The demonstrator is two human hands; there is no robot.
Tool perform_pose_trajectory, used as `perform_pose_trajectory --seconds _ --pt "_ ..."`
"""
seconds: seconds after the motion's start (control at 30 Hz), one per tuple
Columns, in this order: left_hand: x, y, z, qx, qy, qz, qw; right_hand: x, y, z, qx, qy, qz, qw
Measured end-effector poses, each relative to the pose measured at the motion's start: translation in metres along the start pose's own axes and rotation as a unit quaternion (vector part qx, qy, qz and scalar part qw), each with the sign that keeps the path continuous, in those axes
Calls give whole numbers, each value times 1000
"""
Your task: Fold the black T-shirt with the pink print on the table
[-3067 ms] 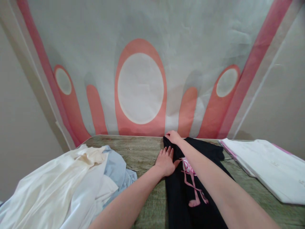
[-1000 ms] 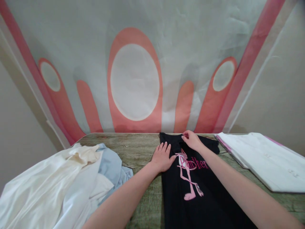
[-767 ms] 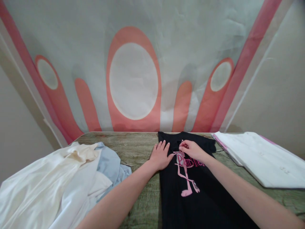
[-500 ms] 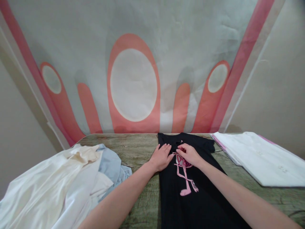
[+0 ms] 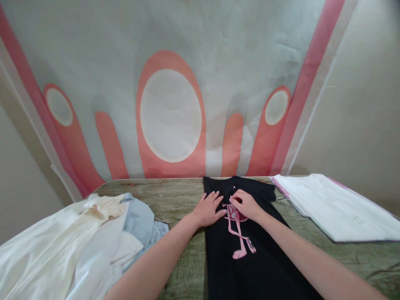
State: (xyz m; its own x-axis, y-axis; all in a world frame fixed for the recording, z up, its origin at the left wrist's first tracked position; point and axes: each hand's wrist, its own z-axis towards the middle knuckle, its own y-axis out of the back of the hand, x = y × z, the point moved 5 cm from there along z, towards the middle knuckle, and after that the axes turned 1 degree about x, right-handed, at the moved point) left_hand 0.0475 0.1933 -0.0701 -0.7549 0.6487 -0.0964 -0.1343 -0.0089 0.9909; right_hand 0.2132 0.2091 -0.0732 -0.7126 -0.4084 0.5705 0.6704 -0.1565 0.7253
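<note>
A black T-shirt (image 5: 225, 266) with a pink cartoon figure and lettering printed on it lies on the wood-patterned table, its left side folded in. My left hand (image 5: 208, 209) rests flat on the shirt's left edge, fingers spread. On the upper chest, just above the print, my right hand (image 5: 246, 205) has thumb and fingertips pinched together on the cloth. A small dark raised bit of fabric shows by those fingertips. The right sleeve of the shirt (image 5: 265, 192) lies spread out beyond my right hand.
Cream, white and light blue garments (image 5: 62, 246) lie in a loose heap at the left. Flat folded white clothes (image 5: 337, 208), with pink edges, are stacked at the right. Behind the table (image 5: 184, 258) stands a wall with a printed pink-and-white backdrop (image 5: 187, 25).
The whole view has shifted slightly. My right hand has moved a little on the upper chest of the T-shirt, still pinched; my left hand stays flat on its left edge.
</note>
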Motion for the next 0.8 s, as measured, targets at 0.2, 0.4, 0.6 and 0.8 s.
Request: perform_pose_trajectory --seconds 0.2,0.4,0.6,0.8 --pt "0 1 -1 -1 -2 -6 1000 -52 9 41 -10 -143 -63 988" --pt "1 -1 -2 -12 -11 -7 1000 -58 -1 78 40 -152 -92 983" --pt "1 -3 -2 -17 -11 -4 1000 -54 -7 82 27 -144 -112 983" --pt "1 -5 0 -14 -17 -2 1000 -53 -7 74 -8 -138 -130 982"
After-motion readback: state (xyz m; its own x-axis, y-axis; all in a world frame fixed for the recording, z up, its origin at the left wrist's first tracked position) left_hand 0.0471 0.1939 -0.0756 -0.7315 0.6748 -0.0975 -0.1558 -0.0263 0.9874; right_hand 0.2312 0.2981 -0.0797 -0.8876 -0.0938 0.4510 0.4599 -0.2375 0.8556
